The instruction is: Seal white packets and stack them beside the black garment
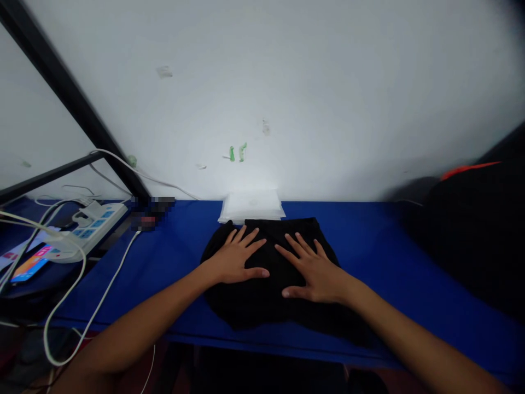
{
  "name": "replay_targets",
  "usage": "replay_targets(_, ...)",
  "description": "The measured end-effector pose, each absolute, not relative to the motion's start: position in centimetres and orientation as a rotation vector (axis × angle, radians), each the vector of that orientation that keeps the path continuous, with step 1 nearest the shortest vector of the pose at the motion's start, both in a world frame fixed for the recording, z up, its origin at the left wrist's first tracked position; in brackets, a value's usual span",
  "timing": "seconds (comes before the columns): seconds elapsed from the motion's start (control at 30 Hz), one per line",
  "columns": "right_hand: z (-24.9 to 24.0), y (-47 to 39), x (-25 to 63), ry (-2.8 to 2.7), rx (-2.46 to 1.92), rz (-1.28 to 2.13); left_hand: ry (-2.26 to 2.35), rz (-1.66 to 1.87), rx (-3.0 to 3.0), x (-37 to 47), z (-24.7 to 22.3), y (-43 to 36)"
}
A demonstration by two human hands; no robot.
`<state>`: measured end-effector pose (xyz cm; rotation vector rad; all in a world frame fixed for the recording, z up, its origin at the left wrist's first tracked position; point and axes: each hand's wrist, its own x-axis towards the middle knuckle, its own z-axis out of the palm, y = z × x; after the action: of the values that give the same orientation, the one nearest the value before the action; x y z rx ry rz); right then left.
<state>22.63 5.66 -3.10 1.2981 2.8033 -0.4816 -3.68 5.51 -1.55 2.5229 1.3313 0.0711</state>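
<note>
A black cloth garment (270, 306) lies folded on the blue table, its lower part reaching close to the front edge. My left hand (235, 258) rests flat on its left half, fingers spread and thumb pointing inward. On the right half lies my right hand (315, 272), also flat with its fingers apart. Neither hand grips the fabric. Just behind the garment, against the wall, sits a stack of thin white packets (252, 206). Which kind of garment it is I cannot tell.
On the left are a white power strip (98, 224), a lit phone (33, 264) and looping white cables (110, 262). A black metal frame (77, 109) stands there too. A large dark bulk with an orange edge (471, 168) covers the table's right side. Behind is a wall (328, 109).
</note>
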Motion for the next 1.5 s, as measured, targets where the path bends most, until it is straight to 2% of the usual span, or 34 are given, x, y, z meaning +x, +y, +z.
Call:
replay_targets(0.87, -2.6, 5.7, 22.9, 2.792, 1.292, -0.519, 1.347, 0.095, 2.511, -3.8, -1.5, 5.3)
replay_targets(1.17, -1.3, 5.4, 24.1, 2.849, 1.142, -0.753, 1.360, 0.245, 2.588, -3.6, -0.8, 4.4)
replay_targets(1.27, 0.3, 4.0, 25.4, 2.799, 1.072, -0.938, 1.170, 0.351, 2.625, -4.1, 1.1, 2.8)
replay_targets(1.37, 1.6, 1.9, 27.3, 2.738, 1.081, -1.080, 0.907, 0.315, 2.555, -5.6, 2.6, 0.7)
replay_targets(1.5, 1.5, -0.6, 29.5, 2.642, 1.245, -1.104, 0.922, 0.244, 2.465, -8.3, 2.9, -1.4)
